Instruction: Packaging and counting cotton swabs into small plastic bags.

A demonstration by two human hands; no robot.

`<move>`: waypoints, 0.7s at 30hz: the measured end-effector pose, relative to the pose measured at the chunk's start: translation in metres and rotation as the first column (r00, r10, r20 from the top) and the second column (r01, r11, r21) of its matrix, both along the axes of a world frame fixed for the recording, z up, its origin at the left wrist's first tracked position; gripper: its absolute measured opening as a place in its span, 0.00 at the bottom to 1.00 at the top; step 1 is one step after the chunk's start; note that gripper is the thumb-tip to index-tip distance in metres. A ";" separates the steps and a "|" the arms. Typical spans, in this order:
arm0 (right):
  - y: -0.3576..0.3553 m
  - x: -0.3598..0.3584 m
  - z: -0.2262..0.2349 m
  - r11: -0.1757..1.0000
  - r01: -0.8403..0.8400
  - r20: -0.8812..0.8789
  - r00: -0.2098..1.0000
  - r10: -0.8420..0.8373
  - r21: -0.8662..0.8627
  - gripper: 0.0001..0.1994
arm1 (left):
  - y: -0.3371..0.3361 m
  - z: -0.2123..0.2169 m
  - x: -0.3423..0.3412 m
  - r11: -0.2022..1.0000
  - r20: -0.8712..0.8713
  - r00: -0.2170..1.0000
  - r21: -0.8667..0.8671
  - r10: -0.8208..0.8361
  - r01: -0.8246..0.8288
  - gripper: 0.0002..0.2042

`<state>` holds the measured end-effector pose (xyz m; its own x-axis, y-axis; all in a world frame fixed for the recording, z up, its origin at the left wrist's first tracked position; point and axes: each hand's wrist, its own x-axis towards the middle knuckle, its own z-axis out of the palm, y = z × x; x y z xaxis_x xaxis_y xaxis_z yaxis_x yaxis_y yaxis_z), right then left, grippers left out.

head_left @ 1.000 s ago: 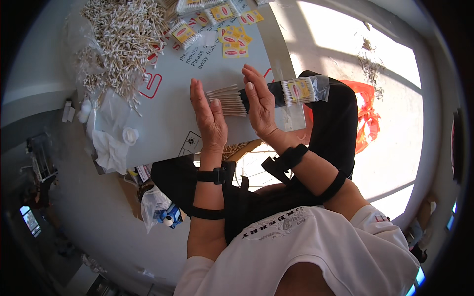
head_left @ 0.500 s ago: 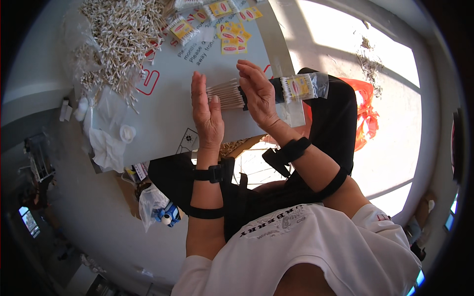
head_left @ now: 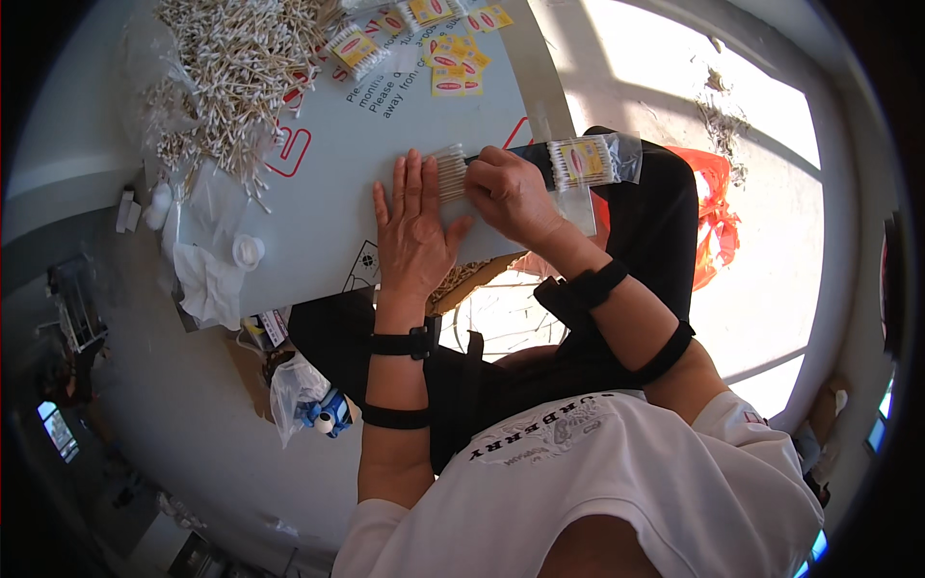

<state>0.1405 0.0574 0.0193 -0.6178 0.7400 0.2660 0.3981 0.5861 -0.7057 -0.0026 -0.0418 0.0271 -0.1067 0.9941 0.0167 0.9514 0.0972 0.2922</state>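
Left hand (head_left: pixel 414 226): flat on the desk (head_left: pixel 328 231), fingers spread and pointing far, palm down, grasping nothing; fingertips just beside the loose swab bundle.
Right hand (head_left: pixel 511 193): curled over the right end of the swab bundle, fingers bent and pressing on it; touching the left hand's thumb side.
Swab bundle (head_left: pixel 449 171): a tight row of cotton swabs lying on the desk between the two hands, near its right edge.
Packed bag (head_left: pixel 593 159): clear bag of swabs with a yellow label, just right of the right hand, hanging over the desk's edge.
Tissue (head_left: pixel 207 279): crumpled white, at the near left of the desk, with a small white cap (head_left: pixel 248 250) beside it.
Swab pile (head_left: pixel 231 67): big loose heap at the far left.
Labels (head_left: pixel 448 48): yellow packets scattered at the far edge.
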 end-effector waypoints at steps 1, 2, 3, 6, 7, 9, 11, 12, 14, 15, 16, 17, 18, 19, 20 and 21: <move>0.000 -0.004 0.002 1.000 0.001 0.000 1.000 -0.001 0.001 0.06 | 0.000 -0.001 0.000 1.000 0.002 1.000 0.009 0.001 -0.001 0.42; 0.000 -0.007 0.004 0.998 0.044 0.070 0.997 -0.041 -0.043 0.05 | 0.000 -0.002 0.000 1.000 0.004 1.000 0.018 0.002 -0.002 0.42; 0.001 -0.009 0.005 0.992 0.090 0.141 0.987 -0.078 -0.083 0.04 | -0.001 -0.002 0.000 1.000 0.005 1.000 0.019 0.002 -0.002 0.42; 0.003 -0.010 0.004 0.974 0.136 0.086 0.989 -0.122 -0.181 0.10 | -0.001 -0.001 0.001 1.000 0.009 1.000 0.021 -0.016 0.016 0.42; 0.003 -0.010 0.005 0.974 0.135 0.085 0.989 -0.121 -0.179 0.10 | -0.002 0.000 0.000 1.000 0.016 1.000 0.012 -0.025 0.025 0.42; 0.002 -0.008 0.009 0.996 0.061 -0.094 0.993 -0.067 -0.058 0.18 | -0.002 0.000 0.000 0.999 0.022 0.999 0.005 -0.032 0.032 0.42; 0.004 -0.009 0.005 0.997 0.009 -0.046 0.999 -0.006 0.078 0.20 | -0.003 0.000 0.001 0.999 0.005 0.999 -0.011 -0.047 0.047 0.40; 0.005 -0.009 0.003 0.977 -0.050 0.011 0.999 0.048 0.208 0.23 | -0.003 0.000 0.002 0.999 0.005 0.999 -0.009 -0.048 0.048 0.40; 0.002 -0.009 -0.001 0.979 -0.072 0.053 0.997 0.063 0.192 0.23 | -0.003 -0.001 0.003 1.000 0.000 1.000 -0.001 -0.031 0.031 0.40; 0.001 -0.008 -0.003 0.980 -0.094 0.094 0.992 0.079 0.174 0.24 | -0.003 -0.002 0.004 1.000 -0.001 1.000 0.001 -0.031 0.031 0.40; 0.001 -0.008 -0.005 0.980 -0.094 0.094 0.993 0.078 0.175 0.24 | -0.002 -0.002 0.005 1.000 0.006 1.000 0.019 -0.025 0.025 0.41; 0.001 -0.007 -0.007 0.975 -0.097 0.092 0.993 0.079 0.201 0.24 | -0.002 -0.003 0.005 0.999 0.013 1.000 0.037 -0.019 0.019 0.41; 0.001 -0.006 -0.008 0.969 -0.099 0.091 0.993 0.080 0.226 0.24 | -0.003 -0.002 0.006 0.999 0.012 1.000 0.039 -0.020 0.019 0.41; 0.002 -0.006 -0.009 0.968 -0.097 0.091 0.993 0.078 0.230 0.24 | -0.003 -0.002 0.006 0.999 0.010 1.000 0.032 -0.016 0.016 0.41; 0.002 -0.005 -0.009 0.963 -0.111 0.101 0.991 0.089 0.244 0.25 | -0.002 -0.002 0.006 1.000 0.008 1.000 0.026 -0.013 0.013 0.42; 0.003 -0.004 -0.010 0.958 -0.125 0.112 0.989 0.099 0.259 0.25 | -0.002 -0.002 0.007 0.999 0.009 1.000 0.030 -0.017 0.017 0.42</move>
